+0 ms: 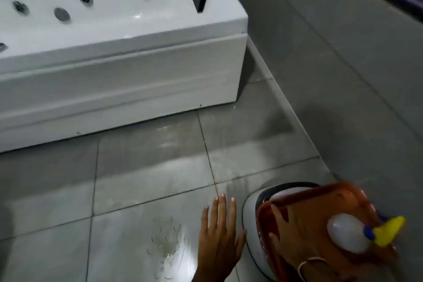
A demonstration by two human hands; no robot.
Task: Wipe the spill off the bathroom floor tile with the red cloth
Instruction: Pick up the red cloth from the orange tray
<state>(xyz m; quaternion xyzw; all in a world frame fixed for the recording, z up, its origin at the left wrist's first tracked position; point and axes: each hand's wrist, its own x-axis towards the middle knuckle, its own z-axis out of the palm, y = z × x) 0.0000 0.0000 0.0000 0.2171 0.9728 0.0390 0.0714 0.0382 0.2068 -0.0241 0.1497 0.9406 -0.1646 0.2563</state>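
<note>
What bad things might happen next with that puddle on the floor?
The bubbly spill lies right beside the open left hand, so a palm or knee could slip on the wet tile. The right hand is reaching into an orange-red tray holding a spray bottle; a bump might tip the bottle out. No red cloth is clearly visible, so wiping may be delayed.
</note>
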